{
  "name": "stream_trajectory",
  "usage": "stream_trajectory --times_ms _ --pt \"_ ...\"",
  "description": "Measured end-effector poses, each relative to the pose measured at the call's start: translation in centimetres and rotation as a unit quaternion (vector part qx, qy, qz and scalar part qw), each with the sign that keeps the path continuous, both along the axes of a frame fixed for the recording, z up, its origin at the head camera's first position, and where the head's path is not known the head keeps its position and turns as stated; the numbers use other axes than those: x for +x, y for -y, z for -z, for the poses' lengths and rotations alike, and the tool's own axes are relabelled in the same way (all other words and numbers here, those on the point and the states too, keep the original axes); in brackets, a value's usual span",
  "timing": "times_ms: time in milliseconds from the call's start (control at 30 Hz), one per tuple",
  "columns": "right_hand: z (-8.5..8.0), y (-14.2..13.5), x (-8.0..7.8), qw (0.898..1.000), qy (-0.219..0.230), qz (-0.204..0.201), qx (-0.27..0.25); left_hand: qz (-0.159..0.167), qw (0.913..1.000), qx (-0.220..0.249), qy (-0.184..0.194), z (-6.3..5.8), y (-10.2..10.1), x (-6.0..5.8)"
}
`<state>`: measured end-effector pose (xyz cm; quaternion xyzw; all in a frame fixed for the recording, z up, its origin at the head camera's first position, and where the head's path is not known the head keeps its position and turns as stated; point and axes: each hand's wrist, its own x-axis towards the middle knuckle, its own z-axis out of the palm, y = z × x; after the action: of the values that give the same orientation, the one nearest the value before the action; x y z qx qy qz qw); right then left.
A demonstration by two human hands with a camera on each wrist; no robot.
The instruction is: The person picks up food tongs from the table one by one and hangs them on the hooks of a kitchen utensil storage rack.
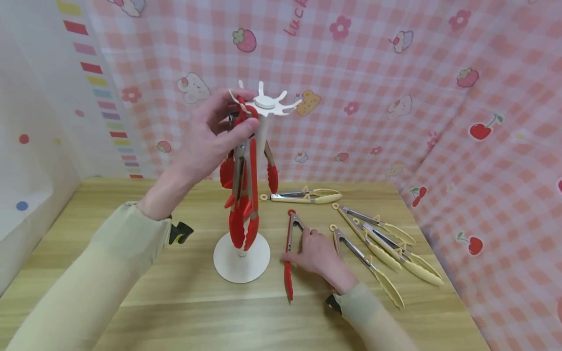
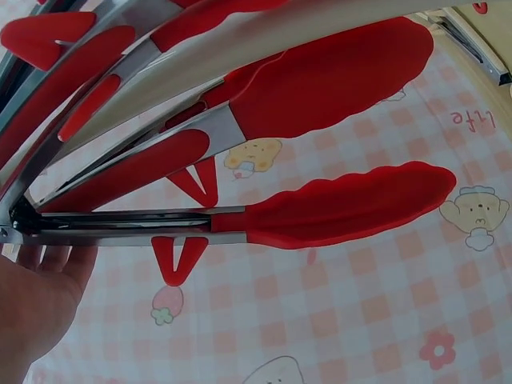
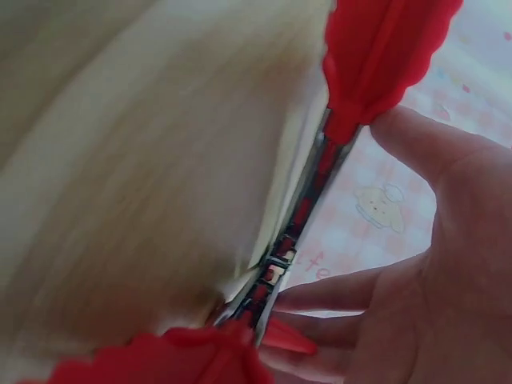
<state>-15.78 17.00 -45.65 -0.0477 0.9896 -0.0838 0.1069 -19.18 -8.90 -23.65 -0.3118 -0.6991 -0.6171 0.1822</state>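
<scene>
A white stand [image 1: 242, 258] with a round base and a crown of hooks holds several red-tipped tongs [image 1: 237, 229] hanging from it. At the crown, my left hand [image 1: 210, 129] holds the top of one hanging pair between thumb and fingers; red tips [image 2: 344, 204] and steel arms spread out in the left wrist view. To the right of the base, another pair of red tongs [image 1: 288, 273] lies spread on the table. My right hand [image 1: 318, 253] grips its arms from the right. In the right wrist view the thumb [image 3: 424, 140] touches beside a red tip [image 3: 384, 56].
Several cream-tipped tongs lie on the right side of the wooden table [image 1: 171, 302], one pair [image 1: 303, 196] crosswise behind the stand and others [image 1: 386, 243] fanned near the right edge. A pink checked cloth [image 1: 307, 58] hangs behind and to the right.
</scene>
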Motion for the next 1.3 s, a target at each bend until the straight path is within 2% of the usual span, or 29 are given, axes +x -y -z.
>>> stream_trajectory --times_ms 200,567,667,867,1100,1300 --pt "0.0 0.5 0.1 1.0 -0.004 -0.002 0.007 -0.012 0.9999 0.0 0.004 0.1 0.3 0.2" --pt "0.0 0.6 0.3 1.0 0.001 0.014 0.002 -0.002 1.0 0.001 0.0 0.3 0.0 0.1" --pt "0.0 0.6 0.3 1.0 0.009 0.005 0.01 -0.003 1.0 0.003 0.001 0.3 -0.1 0.1" --pt "-0.3 0.7 0.7 0.998 0.034 -0.038 0.028 -0.007 1.0 0.001 0.0 0.4 -0.2 0.1" --pt "-0.6 0.8 0.9 0.999 0.036 -0.017 0.02 -0.001 1.0 0.004 -0.005 0.3 -0.2 -0.1" --pt "-0.5 0.8 0.6 0.999 0.025 -0.03 0.016 -0.006 1.0 0.0 -0.008 0.2 -0.1 -0.1"
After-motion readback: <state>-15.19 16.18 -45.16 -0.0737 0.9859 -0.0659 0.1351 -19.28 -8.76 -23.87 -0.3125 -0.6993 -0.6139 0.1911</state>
